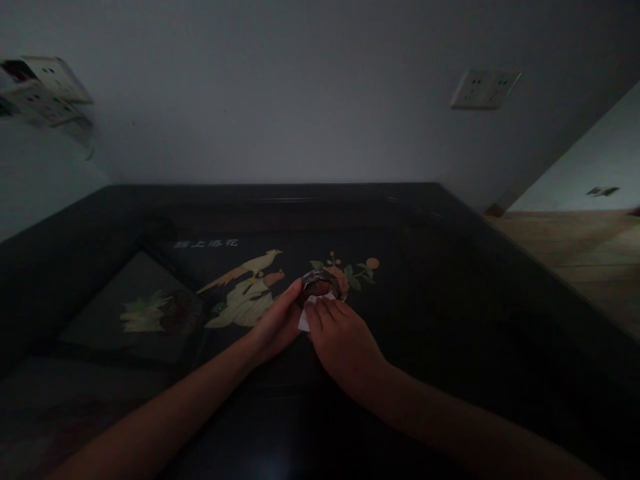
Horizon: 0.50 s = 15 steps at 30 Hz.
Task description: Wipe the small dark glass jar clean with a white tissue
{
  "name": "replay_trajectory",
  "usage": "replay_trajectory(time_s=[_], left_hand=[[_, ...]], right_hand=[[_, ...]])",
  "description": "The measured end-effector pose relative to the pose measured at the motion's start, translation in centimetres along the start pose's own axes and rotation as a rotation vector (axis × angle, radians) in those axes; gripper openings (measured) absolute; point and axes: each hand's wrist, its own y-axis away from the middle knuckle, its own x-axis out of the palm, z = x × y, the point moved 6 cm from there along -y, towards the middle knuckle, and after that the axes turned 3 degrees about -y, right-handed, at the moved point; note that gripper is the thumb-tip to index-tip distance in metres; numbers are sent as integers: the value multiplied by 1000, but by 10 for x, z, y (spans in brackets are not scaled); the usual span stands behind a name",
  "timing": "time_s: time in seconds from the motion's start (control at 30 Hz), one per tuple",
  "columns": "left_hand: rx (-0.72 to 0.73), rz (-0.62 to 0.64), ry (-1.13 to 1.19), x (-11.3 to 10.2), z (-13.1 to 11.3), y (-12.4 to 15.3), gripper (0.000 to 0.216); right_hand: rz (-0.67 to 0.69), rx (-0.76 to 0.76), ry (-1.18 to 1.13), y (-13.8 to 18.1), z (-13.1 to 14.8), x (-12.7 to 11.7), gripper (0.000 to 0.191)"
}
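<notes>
A small round shiny ring-shaped object (320, 281), like a bangle or a roll of tape, rests on the dark lacquered table (450, 313). My left hand (275, 323) grips its left side with the thumb stretched along it. My right hand (343, 337) lies just below it, with its fingers pressed on a small white piece of paper or cloth (306, 315) against the object. The room is dim, so details of the object are unclear.
The table top bears an inlaid picture of a bird (247, 267), flowers (357, 267) and pale characters (205, 244). A wall socket (484, 89) sits on the back wall, more sockets (43, 90) at the left. Wooden floor (585, 253) lies to the right.
</notes>
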Motion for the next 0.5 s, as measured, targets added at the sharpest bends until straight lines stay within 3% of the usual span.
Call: replay_trajectory(time_s=[0.3, 0.4, 0.5], left_hand=[[40, -43, 27, 5, -5, 3, 29], [34, -42, 27, 3, -4, 2, 34], [18, -4, 16, 4, -2, 2, 37]], right_hand=[[26, 240, -846, 4, -15, -1, 57], [25, 229, -816, 2, -16, -2, 51], [50, 148, -577, -1, -13, -3, 40]])
